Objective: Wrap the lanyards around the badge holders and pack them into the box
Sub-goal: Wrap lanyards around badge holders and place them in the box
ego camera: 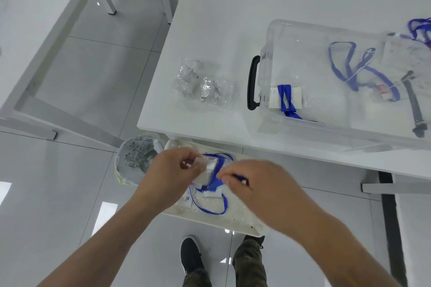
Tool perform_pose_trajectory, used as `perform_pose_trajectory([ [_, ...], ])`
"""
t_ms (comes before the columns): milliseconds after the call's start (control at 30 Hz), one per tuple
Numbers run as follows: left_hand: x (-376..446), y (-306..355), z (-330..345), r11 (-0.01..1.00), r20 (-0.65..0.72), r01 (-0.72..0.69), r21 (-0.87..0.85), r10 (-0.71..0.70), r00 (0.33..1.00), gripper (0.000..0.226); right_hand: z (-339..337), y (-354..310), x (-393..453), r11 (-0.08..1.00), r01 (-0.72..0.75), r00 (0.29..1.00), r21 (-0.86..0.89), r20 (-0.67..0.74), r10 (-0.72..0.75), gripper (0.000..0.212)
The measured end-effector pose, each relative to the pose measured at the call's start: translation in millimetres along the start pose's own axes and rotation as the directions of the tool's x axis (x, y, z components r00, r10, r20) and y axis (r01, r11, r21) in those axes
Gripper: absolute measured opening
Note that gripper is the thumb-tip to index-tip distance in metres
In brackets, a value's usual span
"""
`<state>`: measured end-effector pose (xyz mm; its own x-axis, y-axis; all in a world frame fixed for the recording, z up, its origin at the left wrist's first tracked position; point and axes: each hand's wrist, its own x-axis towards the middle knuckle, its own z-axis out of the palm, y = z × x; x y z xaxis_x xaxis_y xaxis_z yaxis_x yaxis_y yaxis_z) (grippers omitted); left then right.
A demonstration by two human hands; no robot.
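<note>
A: How far along is the packing?

B: Partway, I'd judge. The clear storage box (345, 91) on the white table (221, 18) already holds one wrapped badge holder (285, 98) near its black handle (253, 82). Farther from that handle lie a loose blue lanyard (354, 70) and another holder (405, 58), seemingly not wrapped.

A: And the hands?

B: Both work below the box, over a white tray (233, 214). The left hand (172, 175) pinches a clear badge holder (207, 168); the right hand (263, 186) has its fingers closed on the blue lanyard (215, 184) just beside it. The strap seems to cross the holder, so a wrap looks under way, though blur hides how many turns.

A: What's left?

B: Finishing this wrap and boxing it. At least one more lanyard loop (210, 209) lies on the tray beneath the hands.
</note>
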<state>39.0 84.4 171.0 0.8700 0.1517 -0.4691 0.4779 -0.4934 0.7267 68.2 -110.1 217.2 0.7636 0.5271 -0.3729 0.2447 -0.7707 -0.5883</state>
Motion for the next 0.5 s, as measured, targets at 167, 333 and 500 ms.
perform_pose_trajectory([
  [167, -7.8, 10.9, -23.5, 0.946, 0.421, 0.156, -0.283, -0.023, 0.907, 0.010, -26.0, 17.1, 15.3, 0.862, -0.040, 0.993, 0.506, -0.078, 0.092, 0.009],
  [333, -12.7, 29.1, -21.1, 0.577, 0.345, 0.314, -0.754, -0.059, 0.937, 0.010, 13.6, 19.4, -1.2, 0.758, -0.193, 0.967, 0.623, -0.009, 0.254, 0.023],
  [500, -12.7, 39.1, -13.6, 0.720, 0.113, 0.193, -0.666, -0.158, 0.981, 0.008, 32.0, -8.8, -48.1, 0.977, 0.093, 0.996, 0.191, -0.023, -0.090, 0.036],
])
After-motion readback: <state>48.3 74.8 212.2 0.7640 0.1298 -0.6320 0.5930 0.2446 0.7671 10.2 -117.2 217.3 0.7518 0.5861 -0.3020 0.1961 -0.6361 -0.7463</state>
